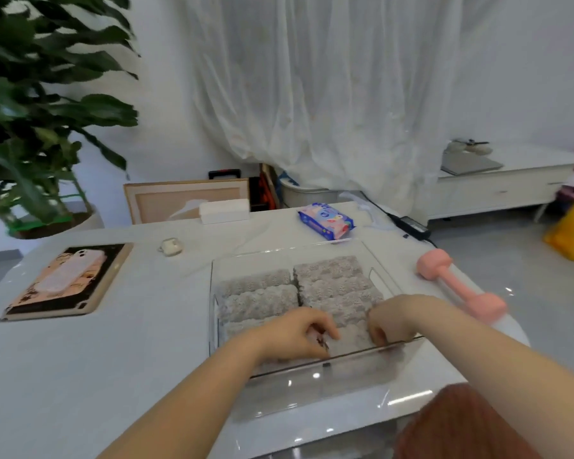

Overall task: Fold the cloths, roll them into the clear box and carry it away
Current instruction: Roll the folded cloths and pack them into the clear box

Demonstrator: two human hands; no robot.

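Both hands reach into the clear plastic box (pixel 315 376) on the white desk (pixel 113 359). The left hand (pixel 299 332) and right hand (pixel 388 321) grip the nearest grey fluffy cloth roll (pixel 352 336) with curled fingers, the fingertips buried and blurred. More grey rolls (pixel 328 276) lie further back in the box. Right of the box, a pink dumbbell (pixel 461 286) lies by the desk's edge; left of the box is open desk.

The clear box (pixel 318 389) is a transparent, rectangular, open-topped container. It stands upright on the white table (pixel 113 359), close to the near right corner and slightly skewed to the near edge. A handle cut-out shows in its right wall. The grey cloths (pixel 332 279) are textured rolls lying flat inside in two side-by-side columns, each roll touching the next. The nearest roll, against the near wall, is partly hidden.
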